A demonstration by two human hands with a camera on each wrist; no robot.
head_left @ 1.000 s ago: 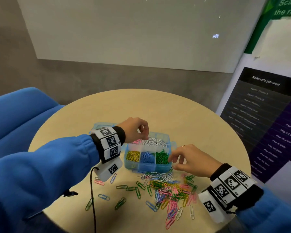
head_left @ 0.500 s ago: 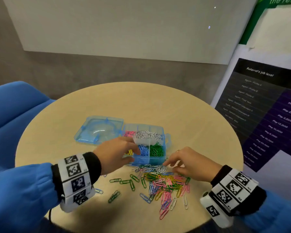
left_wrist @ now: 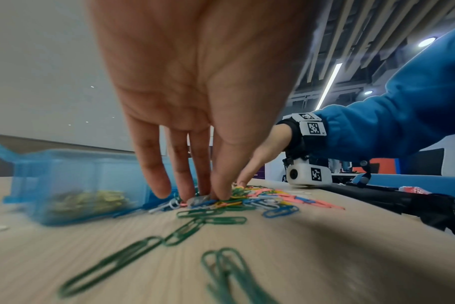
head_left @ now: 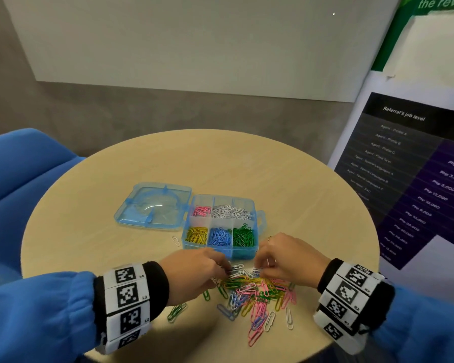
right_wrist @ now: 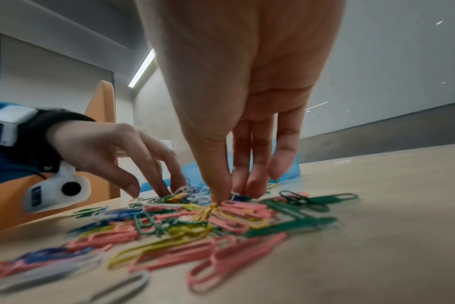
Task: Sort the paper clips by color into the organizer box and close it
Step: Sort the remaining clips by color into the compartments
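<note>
The blue organizer box (head_left: 260, 217) sits open on the round table, its lid (head_left: 152, 205) flat to the left. Pink clips (head_left: 201, 211), white clips (head_left: 232, 212), yellow clips (head_left: 196, 235), blue clips (head_left: 220, 236) and green clips (head_left: 243, 235) each fill their own compartment. A mixed pile of loose clips (head_left: 257, 292) lies just in front of the box. My left hand (head_left: 224, 268) (left_wrist: 205, 195) rests its fingertips on white clips at the pile's far edge, thumb slightly apart. My right hand (head_left: 258, 268) (right_wrist: 234, 195) pinches a clip there between thumb and fingertips.
The wooden table (head_left: 247, 166) is bare behind and beside the box. A stray white clip (head_left: 176, 241) lies left of the box, and linked green clips (head_left: 177, 311) lie near my left wrist. A blue seat (head_left: 24, 166) is at left, a poster board (head_left: 417, 179) at right.
My left hand has come back from over the box's far compartments to the pile's near-box edge. The right hand has stayed at the pile, shifting slightly left.
</note>
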